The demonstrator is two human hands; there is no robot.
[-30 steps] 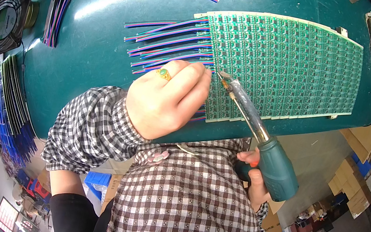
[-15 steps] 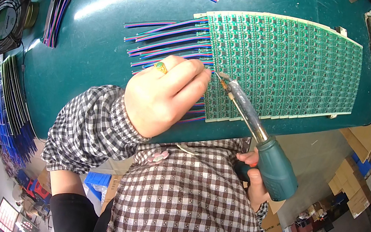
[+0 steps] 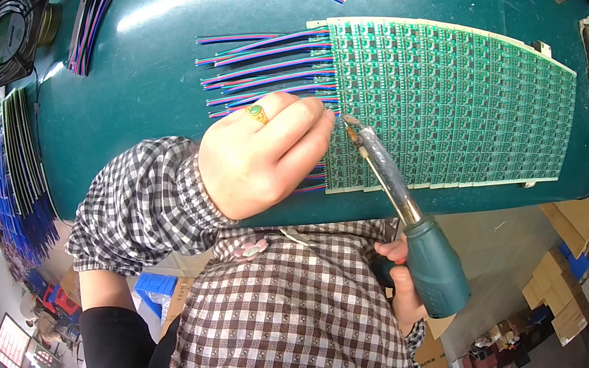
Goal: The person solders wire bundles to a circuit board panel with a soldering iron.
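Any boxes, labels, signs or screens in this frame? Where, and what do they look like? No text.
Brown cardboard boxes: stacked on the floor at right, rectangular, flaps open.
Blue plastic crate: on the floor lower left, boxy, beside the checked sleeve.
Label on black square fan: far left on the teal table, small round green patch at the hub.
No screens or signs can be made out.

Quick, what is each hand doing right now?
Left hand: fingers curled, pressing on the coloured wires at the circuit board edge.
Right hand: closed around the soldering iron.
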